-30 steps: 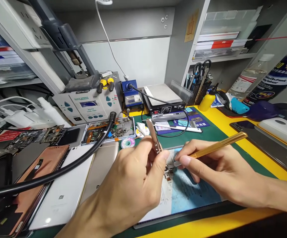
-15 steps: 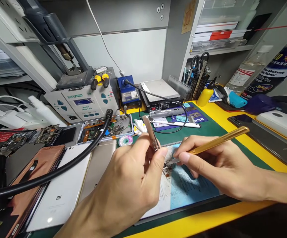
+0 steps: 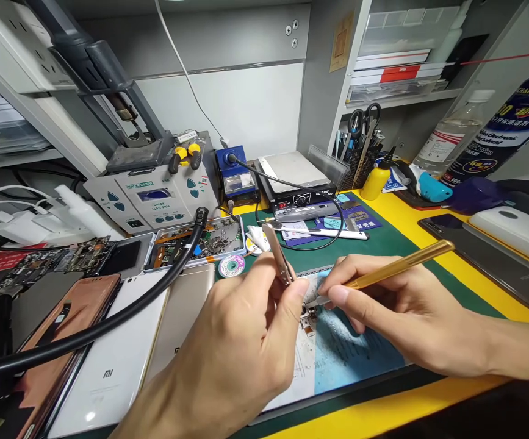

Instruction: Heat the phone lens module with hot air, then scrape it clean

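My left hand (image 3: 241, 341) is closed round a pair of brownish metal tweezers (image 3: 279, 253), their joined rear end pointing up and away; the tips are hidden behind my fingers. In a pen-like pinch my right hand (image 3: 406, 317) holds a gold-handled knife (image 3: 396, 265), its thin silvery tip pointing left. Between both hands lies a small electronic part (image 3: 309, 322) with dark and copper-brown pieces, partly covered by my left thumb. Below it is a worn white and blue work pad (image 3: 351, 366). Whether the knife tip touches the part I cannot tell.
Phone backs (image 3: 104, 366) and a thick black hose (image 3: 122, 317) lie at left. Behind are a tray of circuit boards (image 3: 243, 247), a solder wick spool (image 3: 232, 266), a hot-air station (image 3: 154, 201) and a heating plate (image 3: 296, 171). A dark phone (image 3: 488, 259) lies right.
The view has shifted slightly, so the background sits a little lower. Both hands keep their grips and nearly the same positions; the knife handle has tipped slightly lower.
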Tool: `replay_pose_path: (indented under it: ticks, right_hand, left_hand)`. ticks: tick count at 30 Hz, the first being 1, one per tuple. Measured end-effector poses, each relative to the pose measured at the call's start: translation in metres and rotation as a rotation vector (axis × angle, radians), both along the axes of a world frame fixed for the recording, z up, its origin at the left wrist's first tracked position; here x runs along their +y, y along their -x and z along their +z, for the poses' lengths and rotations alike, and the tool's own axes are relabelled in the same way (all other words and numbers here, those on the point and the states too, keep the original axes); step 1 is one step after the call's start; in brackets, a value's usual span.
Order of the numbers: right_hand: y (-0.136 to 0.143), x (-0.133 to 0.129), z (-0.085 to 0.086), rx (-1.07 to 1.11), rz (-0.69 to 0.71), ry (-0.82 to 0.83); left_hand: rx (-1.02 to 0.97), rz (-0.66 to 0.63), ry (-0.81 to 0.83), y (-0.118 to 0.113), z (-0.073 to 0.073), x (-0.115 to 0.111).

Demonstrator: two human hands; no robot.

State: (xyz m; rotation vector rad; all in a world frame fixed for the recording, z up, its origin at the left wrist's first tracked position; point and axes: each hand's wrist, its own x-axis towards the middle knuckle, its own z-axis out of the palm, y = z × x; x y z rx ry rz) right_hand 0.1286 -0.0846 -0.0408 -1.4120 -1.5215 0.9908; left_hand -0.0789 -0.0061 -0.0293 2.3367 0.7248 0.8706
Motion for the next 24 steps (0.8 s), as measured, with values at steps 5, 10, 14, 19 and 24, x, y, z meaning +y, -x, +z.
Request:
replay_pose_path:
  ticks: [5,10,14,19,24]
  right_hand:
    - [-0.0008,-0.0003,-0.0040,0.008,0.011,-0.018]
    - [-0.0001,-0.0005,-0.0012,0.002,0.037,0.017]
    - [0.0014,-0.0007,0.0029,0.008,0.049,0.032]
    - [0.0008,-0.0005,0.0015,0.013,0.058,0.028]
    - [0.0003,-0.0003,0.0018,0.009,0.056,0.034]
  left_hand:
    - [0.001,-0.003,0.002,-0.0006,-0.0020,-0.0007]
    - [-0.021,-0.016,-0.005,-0.0012,-0.0022,0.0004]
    - [-0.005,-0.012,-0.004,-0.0011,-0.0019,0.0013]
    - [0.008,0.009,0.010,-0.0003,-0.0022,0.0000]
    - [0.021,0.023,0.003,-0.0005,-0.0029,-0.0008]
